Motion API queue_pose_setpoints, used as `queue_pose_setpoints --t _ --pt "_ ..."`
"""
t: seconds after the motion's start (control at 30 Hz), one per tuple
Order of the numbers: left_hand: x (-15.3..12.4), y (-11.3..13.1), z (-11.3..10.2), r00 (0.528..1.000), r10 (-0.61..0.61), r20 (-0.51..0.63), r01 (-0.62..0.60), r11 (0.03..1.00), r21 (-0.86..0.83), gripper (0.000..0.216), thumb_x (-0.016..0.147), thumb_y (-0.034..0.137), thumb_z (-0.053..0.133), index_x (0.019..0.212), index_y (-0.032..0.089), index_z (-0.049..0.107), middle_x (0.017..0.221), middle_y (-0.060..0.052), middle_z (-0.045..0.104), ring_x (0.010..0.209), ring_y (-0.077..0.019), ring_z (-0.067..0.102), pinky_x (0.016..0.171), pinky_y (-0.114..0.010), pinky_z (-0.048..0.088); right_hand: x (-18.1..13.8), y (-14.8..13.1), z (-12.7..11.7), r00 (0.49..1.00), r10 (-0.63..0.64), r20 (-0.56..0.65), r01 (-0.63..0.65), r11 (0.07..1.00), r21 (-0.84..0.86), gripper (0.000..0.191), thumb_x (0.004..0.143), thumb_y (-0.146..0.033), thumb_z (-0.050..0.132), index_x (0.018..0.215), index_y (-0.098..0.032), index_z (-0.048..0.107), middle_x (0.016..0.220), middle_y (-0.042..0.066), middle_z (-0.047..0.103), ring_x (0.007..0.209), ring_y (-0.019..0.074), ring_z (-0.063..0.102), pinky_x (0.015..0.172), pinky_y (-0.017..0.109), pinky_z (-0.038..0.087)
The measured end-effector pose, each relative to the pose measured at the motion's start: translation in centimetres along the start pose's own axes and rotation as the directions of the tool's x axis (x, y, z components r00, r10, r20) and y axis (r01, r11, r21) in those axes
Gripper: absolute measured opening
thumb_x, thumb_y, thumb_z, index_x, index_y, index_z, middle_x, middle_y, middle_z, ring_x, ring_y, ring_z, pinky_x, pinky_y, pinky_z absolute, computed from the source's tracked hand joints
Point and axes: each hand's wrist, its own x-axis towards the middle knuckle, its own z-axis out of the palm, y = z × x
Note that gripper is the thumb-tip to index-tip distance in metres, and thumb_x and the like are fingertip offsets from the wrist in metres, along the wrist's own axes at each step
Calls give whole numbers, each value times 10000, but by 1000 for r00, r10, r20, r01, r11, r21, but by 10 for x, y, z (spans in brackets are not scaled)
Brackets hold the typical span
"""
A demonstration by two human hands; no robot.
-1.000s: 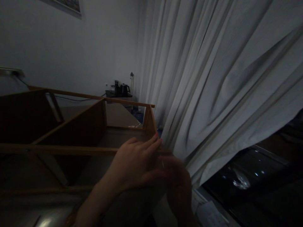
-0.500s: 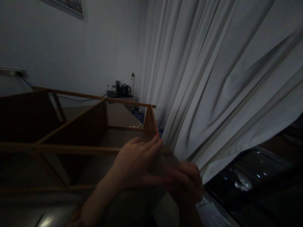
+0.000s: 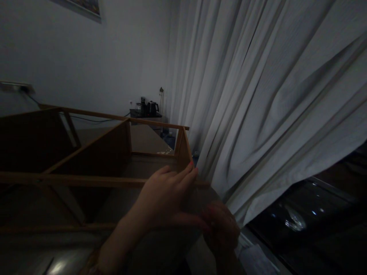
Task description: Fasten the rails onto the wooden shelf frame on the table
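A brown wooden shelf frame (image 3: 103, 181) with upright panels lies across the left and middle. My left hand (image 3: 163, 196) grips its near right corner, the fingers laid over the end board and the thumb stretched below towards my right hand. Just right of and below that corner, my right hand (image 3: 220, 225) is closed, its fingertips pinched close to the left thumb. Whatever sits between the right fingers is hidden in the dark and the blur.
A white curtain (image 3: 241, 95) hangs along the right side, close to the frame's end. Behind the frame, a black kettle (image 3: 152, 108) stands on a small dark table (image 3: 136, 113) by the wall. Dark glass (image 3: 318, 206) reflects lights at the lower right.
My right hand has shifted slightly left and down, turning at the wrist, with its fingers curled in more. The left hand stays at the frame's corner.
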Motion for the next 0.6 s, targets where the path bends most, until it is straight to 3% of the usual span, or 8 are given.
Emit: queue_pose_setpoints --t 0.17,0.37,0.5,0.6 --pt "-1 -1 1 1000 7 5 -7 1000 10 944 768 846 453 1353 108 533 1442 -159 542 1004 -296 727 814 -414 509 10 -1 -3 985 140 105 -152 981 121 173 982 -356 551 1024 -274 698 625 -44 714 499 108 647 503 205 488" --pt "-2 -3 4 1000 7 15 -7 1000 -28 1019 701 894 474 1373 128 509 1453 -174 532 1032 -306 715 851 -413 501 12 13 -1 964 160 215 -229 906 356 289 942 -459 593 810 -239 727 640 -21 705 567 108 666 570 204 514" --pt "-2 -3 2 1000 7 23 -6 999 -43 1025 688 887 507 1384 136 496 1459 -178 528 1027 -309 714 876 -422 496 10 17 0 962 168 213 -237 902 361 224 909 -444 644 866 -242 730 731 3 712 683 135 687 631 230 552" --pt "-1 -2 -1 1000 -1 28 2 999 -44 1009 685 885 515 1368 142 512 1443 -183 545 1014 -309 716 865 -422 500 8 21 -4 961 68 268 -167 914 370 262 965 -443 552 1037 -247 711 888 23 768 890 165 705 794 281 579"
